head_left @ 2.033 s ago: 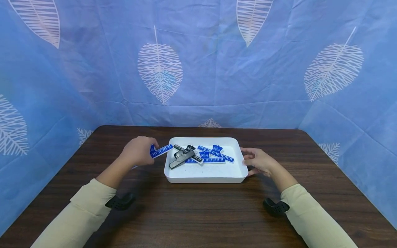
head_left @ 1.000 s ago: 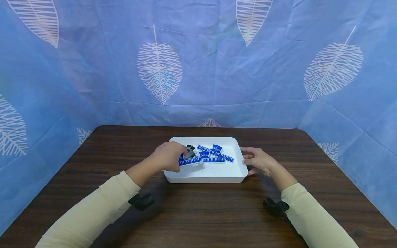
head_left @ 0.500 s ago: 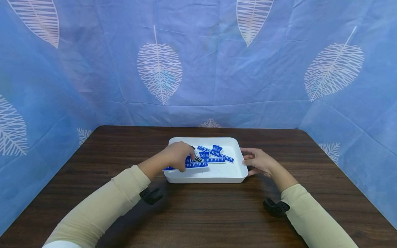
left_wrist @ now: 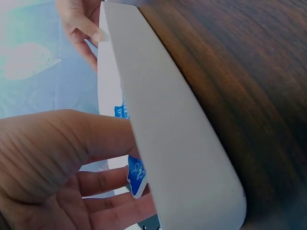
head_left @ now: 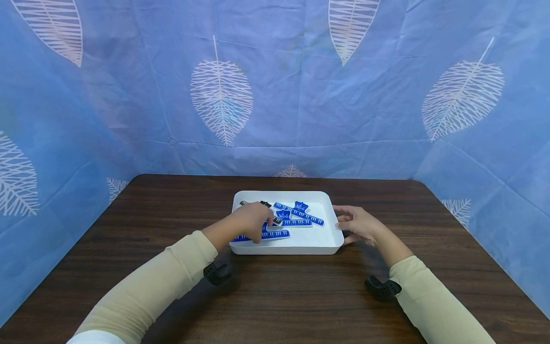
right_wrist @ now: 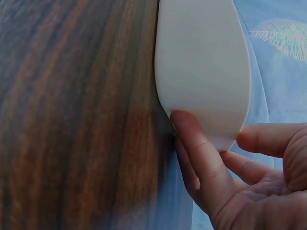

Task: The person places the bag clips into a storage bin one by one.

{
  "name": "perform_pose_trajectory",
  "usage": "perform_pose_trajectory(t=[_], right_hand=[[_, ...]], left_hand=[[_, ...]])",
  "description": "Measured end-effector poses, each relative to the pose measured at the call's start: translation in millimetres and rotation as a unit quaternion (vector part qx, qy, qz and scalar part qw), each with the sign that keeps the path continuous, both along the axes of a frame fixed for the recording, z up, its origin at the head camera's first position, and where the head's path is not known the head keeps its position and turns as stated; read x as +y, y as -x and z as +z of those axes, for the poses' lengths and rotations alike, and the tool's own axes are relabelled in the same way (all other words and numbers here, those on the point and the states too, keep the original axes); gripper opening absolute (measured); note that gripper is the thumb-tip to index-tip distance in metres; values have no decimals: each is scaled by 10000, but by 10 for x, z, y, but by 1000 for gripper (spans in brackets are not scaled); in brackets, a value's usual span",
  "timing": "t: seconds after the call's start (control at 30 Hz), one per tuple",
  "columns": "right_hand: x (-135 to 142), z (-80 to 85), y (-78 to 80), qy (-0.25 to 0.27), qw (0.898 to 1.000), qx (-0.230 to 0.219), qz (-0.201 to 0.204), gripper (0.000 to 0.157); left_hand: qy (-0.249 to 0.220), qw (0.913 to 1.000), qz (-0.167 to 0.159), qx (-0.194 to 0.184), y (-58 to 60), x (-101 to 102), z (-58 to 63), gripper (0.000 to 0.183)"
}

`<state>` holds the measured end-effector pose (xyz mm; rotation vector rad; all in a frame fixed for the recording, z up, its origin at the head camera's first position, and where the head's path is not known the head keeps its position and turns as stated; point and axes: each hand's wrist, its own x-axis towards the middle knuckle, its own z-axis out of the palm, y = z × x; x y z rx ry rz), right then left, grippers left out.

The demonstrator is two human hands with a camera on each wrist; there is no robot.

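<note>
My left hand [head_left: 253, 220] reaches over the near left side of a white tray [head_left: 307, 241]. Thumb and fingers hold a blue clip [head_left: 277, 234] with a piano-key pattern, low in the tray along its front wall. Its blue handle [left_wrist: 137, 179] shows between thumb and fingers in the left wrist view; the fingertips are partly hidden by the wall. At the tray's right end, my right hand [head_left: 361, 223] grips the side, thumb at the rim and fingers [right_wrist: 189, 127] against the outer wall.
Inside the tray lie two more blue piano-key clips, one slanting [head_left: 315, 220] and one nearly level [head_left: 301, 223]. A black-and-white clip [head_left: 277, 220] is partly covered by my left hand. Under the tray is a dark wooden table [head_left: 292, 296]; a blue leaf-print cloth [head_left: 275, 105] hangs behind.
My left hand has carried the blue clip from left of the tray, over its rim, down to the near left inside. The right hand and the tray have stayed put.
</note>
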<state>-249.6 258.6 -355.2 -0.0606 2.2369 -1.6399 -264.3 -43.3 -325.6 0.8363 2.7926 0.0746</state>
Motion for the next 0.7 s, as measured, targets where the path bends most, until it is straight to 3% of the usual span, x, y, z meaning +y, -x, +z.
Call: perform_pose_trajectory(t=[0.47,0.7], right_hand=[[10,-17,11,-50,9999,-12,-108,66],[9,-12,11,-161,9998,-22,-131,65]], left_hand=[[6,9999,122,-86,-24,70,-97,39],[-90,9998,149,-119,-29,44,-62,47]])
